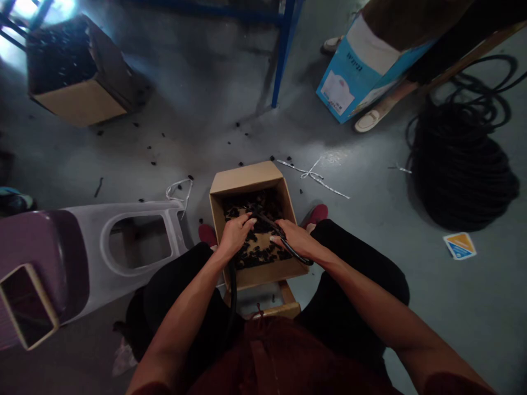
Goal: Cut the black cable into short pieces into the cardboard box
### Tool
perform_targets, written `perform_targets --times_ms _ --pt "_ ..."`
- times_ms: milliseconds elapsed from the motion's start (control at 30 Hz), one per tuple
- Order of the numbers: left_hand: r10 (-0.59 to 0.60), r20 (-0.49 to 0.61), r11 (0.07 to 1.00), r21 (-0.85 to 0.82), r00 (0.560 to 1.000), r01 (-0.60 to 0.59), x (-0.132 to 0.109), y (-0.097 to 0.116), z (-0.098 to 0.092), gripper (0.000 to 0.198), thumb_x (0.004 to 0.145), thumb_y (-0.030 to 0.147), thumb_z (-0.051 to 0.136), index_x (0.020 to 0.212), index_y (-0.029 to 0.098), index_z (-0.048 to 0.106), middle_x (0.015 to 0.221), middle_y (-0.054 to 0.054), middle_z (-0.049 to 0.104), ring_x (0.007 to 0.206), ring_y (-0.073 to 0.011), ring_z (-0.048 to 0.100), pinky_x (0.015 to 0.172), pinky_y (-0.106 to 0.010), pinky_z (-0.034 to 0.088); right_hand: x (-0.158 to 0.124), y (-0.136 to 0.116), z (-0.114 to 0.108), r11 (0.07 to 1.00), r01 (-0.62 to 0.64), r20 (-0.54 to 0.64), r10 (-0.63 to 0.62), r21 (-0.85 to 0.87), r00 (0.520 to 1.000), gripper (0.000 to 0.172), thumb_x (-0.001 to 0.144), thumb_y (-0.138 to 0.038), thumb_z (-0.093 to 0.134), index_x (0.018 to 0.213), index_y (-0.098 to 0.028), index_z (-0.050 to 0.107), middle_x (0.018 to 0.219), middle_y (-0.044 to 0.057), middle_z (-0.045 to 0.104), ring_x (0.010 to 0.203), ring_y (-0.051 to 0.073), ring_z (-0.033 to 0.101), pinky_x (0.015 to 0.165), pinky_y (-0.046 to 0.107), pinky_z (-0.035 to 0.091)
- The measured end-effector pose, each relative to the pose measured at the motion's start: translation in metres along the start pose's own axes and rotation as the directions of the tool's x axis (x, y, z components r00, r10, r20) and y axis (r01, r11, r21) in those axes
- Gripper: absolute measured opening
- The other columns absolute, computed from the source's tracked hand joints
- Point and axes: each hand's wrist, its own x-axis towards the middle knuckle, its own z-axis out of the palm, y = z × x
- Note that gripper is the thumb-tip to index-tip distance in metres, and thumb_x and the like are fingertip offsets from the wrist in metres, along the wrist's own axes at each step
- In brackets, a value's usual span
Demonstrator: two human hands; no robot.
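- Black, flexible cord [293, 251] gripped by the curled right hand [295, 237]
- Left hand [237, 233] nearly closed, its hold unclear
- Straight-edged cardboard box [247, 178], open-topped, smooth floor [362, 181] around

Dark maroon top [296, 356] with short sleeves [450, 384], black trousers [364, 263], bare forearms [354, 282], and red shoes [207, 235]

Dim light, glare at far left

The grey floor [362, 181] is dimly lit; the far-left corner is bleached by glare, and a faint sheen is reflected to the far right of the cardboard box [247, 177]; soft shadow is cast near the blue frame [282, 60]; detail in the black coil [465, 175] is swallowed by darkness; edges are stretched by wide-angle distortion; fine detail is softened.
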Motion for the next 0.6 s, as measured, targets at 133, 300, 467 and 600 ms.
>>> perform_targets --times_ms 133,300,467,600 --pt "0.037 -0.002 0.997 0.061 0.999 -0.037 -0.0019 0.0027 0.0024 0.026 0.085 0.034 0.049 0.089 0.016 0.068 0.080 -0.004 0.067 0.076 -0.0169 0.060 0.066 -0.023 0.040 0.0000 0.0016 0.0055 1.000 -0.008 -0.002 0.008 -0.025 1.000 0.035 0.087 -0.040 0.048 0.113 -0.016 0.048 0.105 0.012 0.058 0.095 0.022 0.055 0.078 0.029 0.039" --pt "0.011 0.000 0.993 0.120 1.000 -0.011 -0.0027 0.0028 0.0043 0.029 0.087 0.033 0.048 0.096 0.015 0.068 0.071 -0.003 0.065 0.070 -0.0164 0.058 0.064 -0.023 0.038 -0.0008 -0.0008 0.0039 0.999 -0.008 0.023 0.008 -0.031 1.000 0.028 0.090 -0.039 0.044 0.106 -0.016 0.049 0.100 0.011 0.061 0.090 0.021 0.057 0.075 0.028 0.038" --pt "-0.009 0.008 0.996 0.091 1.000 0.008 -0.0025 0.0009 0.0057 0.030 0.087 0.034 0.047 0.097 0.015 0.067 0.066 -0.001 0.061 0.062 -0.0143 0.054 0.059 -0.022 0.035 -0.0023 -0.0035 0.0034 0.997 -0.038 0.019 0.040 -0.071 0.999 0.022 0.090 -0.037 0.045 0.100 -0.018 0.050 0.096 0.011 0.064 0.086 0.021 0.059 0.071 0.026 0.037" --pt "-0.020 0.062 0.995 0.102 0.998 0.014 -0.0016 -0.0026 0.0080 0.028 0.087 0.034 0.044 0.074 0.015 0.062 0.061 0.001 0.055 0.058 -0.0121 0.049 0.057 -0.022 0.031 -0.0041 -0.0035 0.0066 0.993 -0.080 0.037 0.083 -0.093 0.996 0.020 0.090 -0.036 0.042 0.098 -0.019 0.049 0.091 0.010 0.066 0.080 0.021 0.061 0.063 0.025 0.034"
